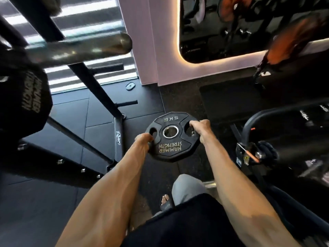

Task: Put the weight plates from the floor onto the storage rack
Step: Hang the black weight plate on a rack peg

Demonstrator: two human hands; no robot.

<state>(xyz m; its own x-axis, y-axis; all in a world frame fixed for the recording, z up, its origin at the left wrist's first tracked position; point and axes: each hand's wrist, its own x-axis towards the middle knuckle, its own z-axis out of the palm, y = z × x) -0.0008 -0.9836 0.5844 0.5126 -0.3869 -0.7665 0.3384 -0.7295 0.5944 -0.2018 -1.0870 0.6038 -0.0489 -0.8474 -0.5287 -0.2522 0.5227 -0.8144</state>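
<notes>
A black 5 kg weight plate (170, 138) marked "Hammer Strength", with a steel centre ring, is in both my hands above the dark floor. My left hand (143, 139) grips its left edge, fingers hooked through the left grip hole. My right hand (201, 130) grips the right edge through the right hole. The storage rack (96, 90), a black slanted frame with short pegs (127, 102), stands to the left. A thick steel bar end (99, 47) juts out at the upper left. A larger black plate (26, 102) hangs on the rack at the far left.
A black gym machine (277, 139) with a curved frame and an orange-tipped pin crowds the right side. A pink wall with a lit mirror (231, 25) is ahead. My foot in a sandal (165, 202) stands on the rubber floor below the plate.
</notes>
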